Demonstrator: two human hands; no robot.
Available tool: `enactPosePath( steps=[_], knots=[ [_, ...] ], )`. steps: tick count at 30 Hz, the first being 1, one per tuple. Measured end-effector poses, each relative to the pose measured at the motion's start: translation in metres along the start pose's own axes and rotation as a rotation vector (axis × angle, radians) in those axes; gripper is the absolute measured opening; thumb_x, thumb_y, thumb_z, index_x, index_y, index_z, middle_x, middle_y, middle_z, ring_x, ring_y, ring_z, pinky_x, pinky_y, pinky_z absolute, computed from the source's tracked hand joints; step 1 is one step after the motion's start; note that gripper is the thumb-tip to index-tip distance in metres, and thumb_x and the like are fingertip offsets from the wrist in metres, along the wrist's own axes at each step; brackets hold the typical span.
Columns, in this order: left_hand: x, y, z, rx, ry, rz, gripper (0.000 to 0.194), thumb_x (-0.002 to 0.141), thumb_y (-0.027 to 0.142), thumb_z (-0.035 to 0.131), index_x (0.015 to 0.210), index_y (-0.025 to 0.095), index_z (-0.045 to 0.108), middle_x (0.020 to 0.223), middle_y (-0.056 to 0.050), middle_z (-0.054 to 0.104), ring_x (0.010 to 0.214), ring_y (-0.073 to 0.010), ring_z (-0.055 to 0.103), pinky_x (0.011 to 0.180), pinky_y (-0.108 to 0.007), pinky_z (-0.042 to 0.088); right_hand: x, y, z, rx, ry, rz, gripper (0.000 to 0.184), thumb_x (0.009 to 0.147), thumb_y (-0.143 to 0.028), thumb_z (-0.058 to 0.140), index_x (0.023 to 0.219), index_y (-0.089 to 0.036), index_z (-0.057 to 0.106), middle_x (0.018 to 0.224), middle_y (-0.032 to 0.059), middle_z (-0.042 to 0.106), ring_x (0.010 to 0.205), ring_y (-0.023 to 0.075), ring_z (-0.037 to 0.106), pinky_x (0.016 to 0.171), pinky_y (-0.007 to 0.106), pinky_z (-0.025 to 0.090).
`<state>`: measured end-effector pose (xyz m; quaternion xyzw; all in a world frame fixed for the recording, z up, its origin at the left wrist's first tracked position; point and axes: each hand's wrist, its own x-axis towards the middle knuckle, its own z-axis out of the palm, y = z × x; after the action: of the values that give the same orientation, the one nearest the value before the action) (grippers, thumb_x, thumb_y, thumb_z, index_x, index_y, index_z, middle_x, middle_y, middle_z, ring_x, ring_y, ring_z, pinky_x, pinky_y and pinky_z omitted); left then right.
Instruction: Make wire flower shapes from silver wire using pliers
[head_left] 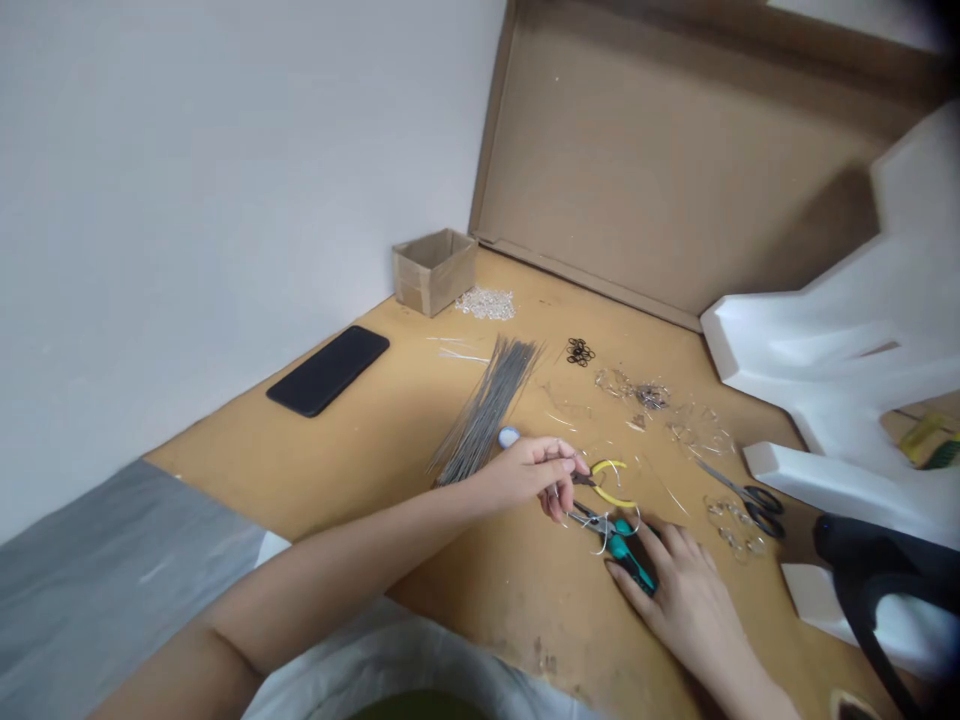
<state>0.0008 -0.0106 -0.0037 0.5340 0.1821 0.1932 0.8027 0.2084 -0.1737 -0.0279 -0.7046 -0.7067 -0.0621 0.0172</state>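
Observation:
My right hand (pixel 679 595) is wrapped round the teal-and-black handles of a pair of pliers (pixel 619 546), whose jaws point left over the table. Beside the jaw tips, my left hand (pixel 553 475) has its fingers curled in a pinch on what looks like a thin wire; its end is partly hidden by the fingers. Curved silver wire pieces (pixel 602 535) lie around the pliers' jaws. Just beyond, yellow-handled pliers (pixel 613 485) rest with their handles spread, their head close to my left fingertips.
Left of my hands lies a bundle of straight grey wires (pixel 491 410), with a dark phone (pixel 328 370) farther left. A small cardboard box (pixel 435 272), clear beads (pixel 486 303), black rings (pixel 579 351), bent wire pieces (pixel 701 430) and scissors (pixel 750 497) surround the work area. White foam (pixel 780 350) borders the right.

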Motion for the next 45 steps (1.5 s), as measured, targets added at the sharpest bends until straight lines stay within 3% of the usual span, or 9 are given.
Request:
enactPosePath(
  steps=[5,9,11,13,18,25,30,35,45],
  knots=[
    [0.000,0.001,0.000,0.046,0.036,-0.026,0.036,0.078,0.045,0.055,0.092,0.012,0.052,0.057,0.001,0.060,0.044,-0.0081,0.056,0.047,-0.019,0.044,0.006,0.003,-0.007,0.188,0.000,0.014,0.051,0.078,-0.050,0.053,0.120,-0.022,0.056,0.120,0.0121,0.058,0.111,0.0284,0.052,0.090,0.044,0.044],
    [0.001,0.002,0.001,0.089,0.085,-0.028,0.037,0.076,0.046,0.057,0.090,0.012,0.052,0.056,0.002,0.059,0.043,-0.0079,0.055,0.048,-0.020,0.044,0.027,-0.004,-0.032,0.643,0.030,0.151,0.040,0.082,-0.043,0.050,0.116,-0.023,0.059,0.117,0.0102,0.062,0.105,0.0240,0.058,0.091,0.041,0.045],
    [0.001,0.002,0.001,0.099,0.108,-0.009,0.039,0.075,0.048,0.057,0.091,0.012,0.052,0.058,0.002,0.059,0.044,-0.0081,0.055,0.049,-0.020,0.044,0.043,-0.013,-0.044,0.937,0.078,0.347,0.039,0.083,-0.046,0.048,0.111,-0.021,0.062,0.104,0.0094,0.068,0.090,0.0218,0.064,0.080,0.037,0.050],
    [0.001,0.002,0.001,0.113,0.124,0.013,0.041,0.074,0.049,0.058,0.092,0.013,0.052,0.061,0.002,0.059,0.046,-0.0083,0.056,0.050,-0.021,0.045,0.060,-0.024,-0.052,1.185,0.009,0.458,0.042,0.080,-0.048,0.054,0.110,-0.019,0.062,0.094,0.0089,0.070,0.072,0.0175,0.063,0.064,0.030,0.050],
    [0.002,0.006,-0.003,0.248,0.147,0.001,0.041,0.076,0.050,0.055,0.096,0.013,0.052,0.068,0.000,0.059,0.050,-0.0083,0.056,0.053,-0.022,0.045,0.090,-0.043,-0.046,1.527,-0.104,0.439,0.046,0.068,-0.048,0.068,0.102,-0.017,0.065,0.071,0.0033,0.066,0.044,0.0069,0.046,0.041,0.021,0.032],
    [0.002,0.021,-0.021,0.656,0.298,0.123,0.050,0.070,0.042,0.065,0.110,0.015,0.054,0.100,-0.007,0.059,0.088,-0.0152,0.056,0.076,-0.027,0.045,0.086,-0.046,-0.024,1.502,-0.057,0.409,0.045,0.070,-0.050,0.065,0.099,-0.017,0.066,0.062,0.0001,0.062,0.039,0.0056,0.039,0.039,0.021,0.029],
    [0.003,0.021,-0.018,0.685,0.280,0.137,0.028,0.074,0.040,0.060,0.085,0.014,0.061,0.077,-0.001,0.059,0.068,-0.0101,0.051,0.063,-0.022,0.041,0.084,-0.053,-0.021,1.501,-0.085,0.410,0.051,0.067,-0.054,0.065,0.099,-0.014,0.065,0.061,0.0010,0.062,0.041,0.0068,0.041,0.041,0.022,0.032],
    [0.000,0.009,-0.022,0.595,0.417,0.222,0.023,0.078,0.037,0.055,0.076,0.014,0.056,0.067,0.002,0.053,0.060,-0.0079,0.046,0.059,-0.021,0.037,0.084,-0.053,-0.016,1.546,-0.042,0.447,0.048,0.063,-0.051,0.070,0.096,-0.015,0.067,0.070,0.0043,0.066,0.051,0.0093,0.047,0.046,0.022,0.036],
    [-0.004,0.008,-0.024,0.297,0.313,0.144,0.030,0.077,0.040,0.059,0.091,0.015,0.052,0.078,-0.001,0.056,0.071,-0.0098,0.053,0.066,-0.022,0.041,0.084,-0.054,-0.011,1.481,0.013,0.438,0.041,0.072,-0.057,0.060,0.078,-0.017,0.066,0.065,0.0028,0.061,0.050,0.0102,0.048,0.045,0.022,0.037]
  ],
)
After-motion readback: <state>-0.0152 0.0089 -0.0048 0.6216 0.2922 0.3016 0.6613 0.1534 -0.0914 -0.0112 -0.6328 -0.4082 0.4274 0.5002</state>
